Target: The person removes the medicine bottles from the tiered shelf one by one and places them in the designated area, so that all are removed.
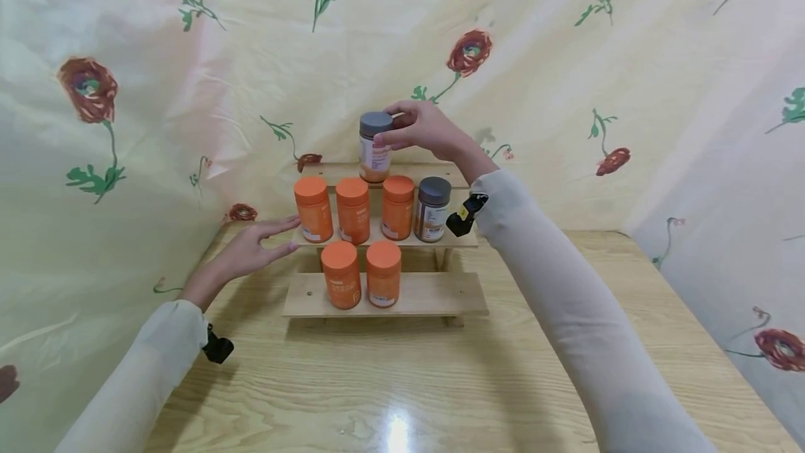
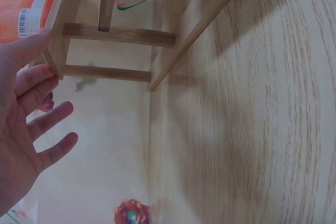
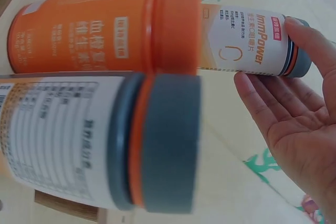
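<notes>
A white-labelled supplement jar with a grey lid (image 1: 375,147) is at the top shelf of a three-tier wooden stand (image 1: 295,307). My right hand (image 1: 428,130) holds that jar from its right side, thumb and fingers on opposite sides near the lid in the right wrist view. At the left end of the middle shelf, my left hand (image 1: 253,250) touches the board's edge with fairly straight fingers, close to an orange jar (image 1: 314,210). The left wrist view shows its fingertips (image 2: 50,72) against the wooden end.
More orange jars (image 1: 353,212) and another grey-lidded jar (image 1: 432,210) line the middle shelf. Two orange jars (image 1: 383,275) stand on the bottom shelf. The stand rests on a wood-grain table (image 1: 352,383), with flowered cloth (image 1: 534,54) behind it.
</notes>
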`<act>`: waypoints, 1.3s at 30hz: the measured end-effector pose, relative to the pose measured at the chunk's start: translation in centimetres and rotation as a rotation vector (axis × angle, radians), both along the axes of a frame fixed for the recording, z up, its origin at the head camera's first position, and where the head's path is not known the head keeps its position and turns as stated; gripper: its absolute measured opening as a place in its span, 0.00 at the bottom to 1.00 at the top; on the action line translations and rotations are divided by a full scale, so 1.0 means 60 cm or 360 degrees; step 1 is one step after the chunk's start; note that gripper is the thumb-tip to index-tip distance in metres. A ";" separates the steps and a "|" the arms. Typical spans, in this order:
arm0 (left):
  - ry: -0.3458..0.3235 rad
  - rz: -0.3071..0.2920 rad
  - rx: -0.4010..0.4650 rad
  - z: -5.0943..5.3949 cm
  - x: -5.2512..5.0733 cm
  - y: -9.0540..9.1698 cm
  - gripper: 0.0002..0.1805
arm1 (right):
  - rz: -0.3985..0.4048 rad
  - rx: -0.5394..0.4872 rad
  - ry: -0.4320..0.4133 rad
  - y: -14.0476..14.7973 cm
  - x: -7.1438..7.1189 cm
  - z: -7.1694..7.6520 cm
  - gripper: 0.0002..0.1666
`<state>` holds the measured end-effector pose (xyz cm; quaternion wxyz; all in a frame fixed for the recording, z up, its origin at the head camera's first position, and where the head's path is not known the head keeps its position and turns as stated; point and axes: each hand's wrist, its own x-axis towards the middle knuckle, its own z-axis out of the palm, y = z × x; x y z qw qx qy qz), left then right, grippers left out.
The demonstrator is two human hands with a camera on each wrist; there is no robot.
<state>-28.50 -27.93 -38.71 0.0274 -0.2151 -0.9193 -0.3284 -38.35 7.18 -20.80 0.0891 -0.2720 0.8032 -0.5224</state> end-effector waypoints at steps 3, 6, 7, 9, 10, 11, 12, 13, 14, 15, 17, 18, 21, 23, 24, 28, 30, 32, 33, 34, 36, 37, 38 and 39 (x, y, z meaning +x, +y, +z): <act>-0.0004 0.0003 0.0002 0.000 0.000 0.000 0.34 | 0.0030 -0.0006 0.0040 0.007 0.008 0.012 0.31; -0.0009 0.0006 0.0001 0.000 0.000 0.000 0.34 | 0.0057 -0.0016 0.0083 0.015 0.018 0.025 0.31; -0.0011 0.0008 0.0002 0.000 0.000 0.000 0.34 | 0.0067 -0.0027 0.0100 0.017 0.021 0.029 0.31; -0.0008 0.0007 0.0004 0.000 0.000 0.000 0.34 | 0.0077 -0.0056 0.0129 0.022 0.027 0.036 0.31; -0.0009 0.0006 0.0005 0.000 0.001 0.000 0.34 | 0.0079 -0.0068 0.0143 0.025 0.029 0.040 0.31; -0.0007 0.0004 0.0005 0.000 0.001 0.000 0.34 | 0.0080 -0.0085 0.0155 0.027 0.032 0.043 0.31; -0.0006 0.0003 0.0005 0.001 0.001 0.000 0.34 | 0.0087 -0.0109 0.0167 0.029 0.034 0.045 0.30; -0.0006 0.0003 0.0005 0.001 0.001 0.000 0.34 | 0.0091 -0.0125 0.0180 0.032 0.036 0.048 0.30; -0.0008 0.0002 0.0006 0.001 0.002 0.000 0.34 | 0.0091 -0.0136 0.0188 0.036 0.038 0.050 0.30; -0.0010 0.0002 0.0006 0.001 0.002 0.001 0.34 | 0.0090 -0.0145 0.0195 0.039 0.040 0.051 0.29; -0.0014 0.0001 0.0009 0.001 0.002 0.001 0.34 | 0.0087 -0.0160 0.0202 0.047 0.045 0.054 0.29; -0.0015 0.0002 0.0012 0.001 0.002 0.001 0.34 | 0.0081 -0.0164 0.0204 0.051 0.047 0.055 0.29; -0.0009 -0.0003 0.0010 0.000 0.003 0.001 0.33 | 0.0051 -0.0165 0.0193 0.066 0.054 0.056 0.29; -0.0008 0.0000 0.0009 0.000 0.003 0.001 0.34 | 0.0032 -0.0161 0.0184 0.077 0.059 0.056 0.29; -0.0004 0.0001 0.0009 0.000 0.003 0.001 0.34 | 0.0019 -0.0153 0.0181 0.083 0.061 0.055 0.29; -0.0011 0.0006 0.0007 -0.001 0.004 0.002 0.34 | -0.0023 -0.0116 0.0179 0.108 0.074 0.052 0.29; -0.0014 0.0007 0.0003 0.000 0.005 0.002 0.34 | -0.0047 -0.0097 0.0178 0.120 0.081 0.050 0.29; -0.0023 0.0013 -0.0004 0.000 0.005 0.002 0.34 | -0.0071 -0.0082 0.0176 0.134 0.090 0.049 0.29; -0.0029 0.0015 -0.0006 0.001 0.004 0.002 0.34 | -0.0084 -0.0077 0.0176 0.142 0.095 0.048 0.29; -0.0036 0.0018 -0.0008 0.001 0.004 0.002 0.35 | -0.0099 -0.0075 0.0178 0.149 0.099 0.046 0.29; -0.0043 0.0015 -0.0009 0.002 0.004 0.002 0.35 | -0.0135 -0.0077 0.0183 0.164 0.108 0.045 0.29; -0.0046 0.0017 -0.0014 0.002 0.004 0.002 0.35 | -0.0157 -0.0070 0.0189 0.172 0.113 0.044 0.28; -0.0048 0.0019 -0.0017 0.003 0.005 0.003 0.35 | -0.0186 -0.0062 0.0192 0.180 0.116 0.043 0.28; -0.0047 0.0019 -0.0020 0.003 0.005 0.003 0.35 | -0.0212 -0.0055 0.0194 0.188 0.121 0.042 0.28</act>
